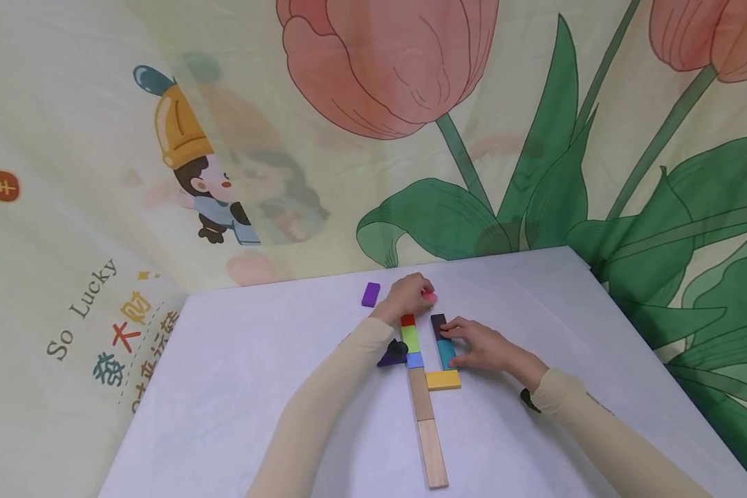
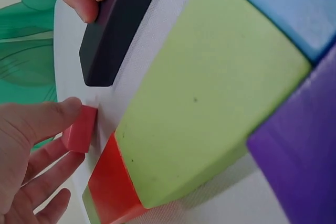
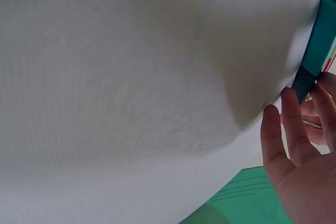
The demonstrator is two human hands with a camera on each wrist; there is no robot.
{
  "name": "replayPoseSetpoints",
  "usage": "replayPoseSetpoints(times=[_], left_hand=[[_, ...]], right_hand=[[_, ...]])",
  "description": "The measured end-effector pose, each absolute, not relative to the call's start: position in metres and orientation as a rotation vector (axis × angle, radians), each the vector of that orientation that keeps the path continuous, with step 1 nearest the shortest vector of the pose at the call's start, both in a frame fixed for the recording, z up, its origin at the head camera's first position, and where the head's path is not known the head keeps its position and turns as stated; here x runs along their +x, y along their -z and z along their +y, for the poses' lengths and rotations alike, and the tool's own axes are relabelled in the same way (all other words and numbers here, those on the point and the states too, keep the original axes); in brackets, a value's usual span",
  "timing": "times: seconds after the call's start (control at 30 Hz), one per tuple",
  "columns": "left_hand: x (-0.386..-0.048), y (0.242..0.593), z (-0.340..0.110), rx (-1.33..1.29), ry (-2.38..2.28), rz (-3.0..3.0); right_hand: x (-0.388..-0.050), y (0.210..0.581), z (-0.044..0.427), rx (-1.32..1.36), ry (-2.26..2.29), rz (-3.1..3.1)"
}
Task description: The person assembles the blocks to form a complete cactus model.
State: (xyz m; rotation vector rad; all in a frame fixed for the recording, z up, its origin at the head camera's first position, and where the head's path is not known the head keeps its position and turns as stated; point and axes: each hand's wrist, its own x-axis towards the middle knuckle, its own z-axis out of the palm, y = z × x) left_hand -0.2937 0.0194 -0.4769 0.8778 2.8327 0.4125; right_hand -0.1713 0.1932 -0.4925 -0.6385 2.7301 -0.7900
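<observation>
My left hand [image 1: 407, 295] pinches a small pink block [image 2: 81, 129] between thumb and fingers, just past the far end of a row of blocks. That row has a red block [image 1: 407, 320], a green block [image 1: 411, 340], a blue block [image 1: 415, 360] and two plain wooden blocks [image 1: 420, 394]. My right hand [image 1: 485, 346] touches a dark block [image 2: 107, 40] with its fingertips, the fingers fairly straight. Its thumb lies beside a teal block [image 1: 447, 354], which adjoins the dark one end to end. A yellow block [image 1: 443, 380] lies crosswise between the teal block and the wooden row.
A purple block [image 1: 371, 294] lies apart at the far left. Another purple piece [image 2: 299, 135] sits against the row by the green and blue blocks, partly covered in the head view. The white table [image 1: 236, 401] ends at a printed tulip curtain [image 1: 436, 221].
</observation>
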Motion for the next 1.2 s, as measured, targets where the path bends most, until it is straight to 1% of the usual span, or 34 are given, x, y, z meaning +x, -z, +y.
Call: replayPoseSetpoints(times=[0.2, 0.4, 0.53, 0.7, 0.9, 1.1, 1.2], left_hand=[[-0.293, 0.469, 0.008, 0.838, -0.470, 2.840], [-0.305, 0.462, -0.042, 0.745, -0.469, 2.928], [-0.311, 0.459, -0.077, 0.646, -0.417, 2.852], [-0.314, 0.461, -0.101, 0.639, -0.469, 2.768], [-0.319, 0.470, -0.101, 0.569, -0.588, 2.766], [-0.321, 0.472, -0.098, 0.598, -0.534, 2.752], [-0.320, 0.470, -0.097, 0.564, -0.515, 2.767]], right_hand=[[-0.171, 0.493, 0.194, -0.583, 0.789, 2.721], [-0.171, 0.491, 0.194, -0.541, 0.815, 2.718], [-0.172, 0.492, 0.194, -0.546, 0.808, 2.721], [-0.174, 0.493, 0.192, -0.560, 0.814, 2.718], [-0.172, 0.493, 0.191, -0.567, 0.831, 2.713], [-0.171, 0.493, 0.190, -0.545, 0.818, 2.717], [-0.171, 0.492, 0.190, -0.546, 0.811, 2.720]])
